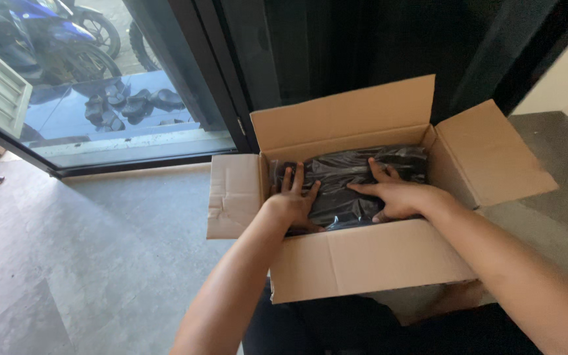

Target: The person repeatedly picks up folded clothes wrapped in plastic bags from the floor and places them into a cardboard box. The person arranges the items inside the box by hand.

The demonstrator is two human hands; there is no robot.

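Note:
An open brown cardboard box [363,260] rests in front of me with its four flaps folded outward. Inside lies a black plastic-wrapped bundle [356,172] that fills the box. My left hand [295,197] lies flat on the bundle's left part, fingers spread. My right hand [396,194] presses flat on the bundle's right part, fingers apart and pointing left. Neither hand grips anything; both only rest on the wrapping.
A grey floor [100,250] stretches to the left. A glass door with a dark frame [185,79] stands behind the box; motorbikes [47,33] and several dark shoes [126,105] are outside. A pale wall [567,72] rises at the right.

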